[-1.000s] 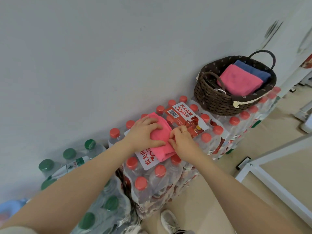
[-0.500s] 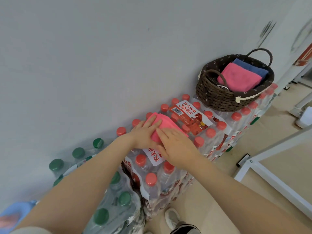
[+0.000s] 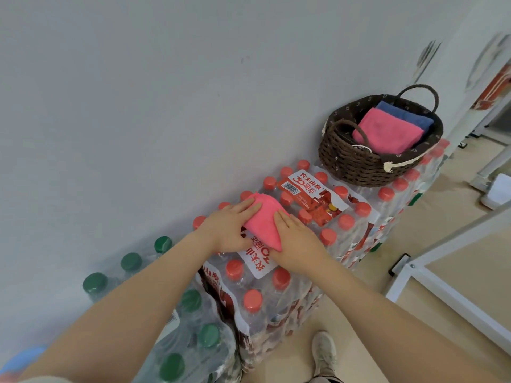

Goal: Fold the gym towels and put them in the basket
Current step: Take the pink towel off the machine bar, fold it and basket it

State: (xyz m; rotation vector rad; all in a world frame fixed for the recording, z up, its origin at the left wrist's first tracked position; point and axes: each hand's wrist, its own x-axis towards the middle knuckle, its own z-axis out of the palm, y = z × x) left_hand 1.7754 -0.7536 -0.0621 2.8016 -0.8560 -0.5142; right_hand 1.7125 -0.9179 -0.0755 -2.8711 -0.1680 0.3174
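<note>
We place the left hand (image 3: 229, 229) flat on the near-left part of the folded pink towel (image 3: 264, 223), fingers straight and pressed together, pointing toward the wall (image 3: 166, 106). We place the right hand (image 3: 297, 239) flat on the right edge of the same towel, fingers likewise extended and lying side by side; neither hand pinches the cloth. The towel lies on top of the red-capped bottle pack (image 3: 276, 286), touching both palms, with a narrow pink wedge visible between them. All further positions refer to this pack. Directly beyond it, against the wall, stands a second red-capped pack (image 3: 359, 214) carrying a printed label (image 3: 309, 194). On the far end of that second pack rests the wicker basket (image 3: 354, 164), well apart from the hands. Inside the basket lie a folded pink basket towel (image 3: 387, 132) and, partly beneath it on the far side, a blue towel (image 3: 406, 116). To the near left of the reference pack stands a green-capped bottle pack (image 3: 193, 341). To its right, on the floor (image 3: 401, 236), stands a white frame (image 3: 442, 272). Below it, a shoe (image 3: 325, 352) is visible.
</note>
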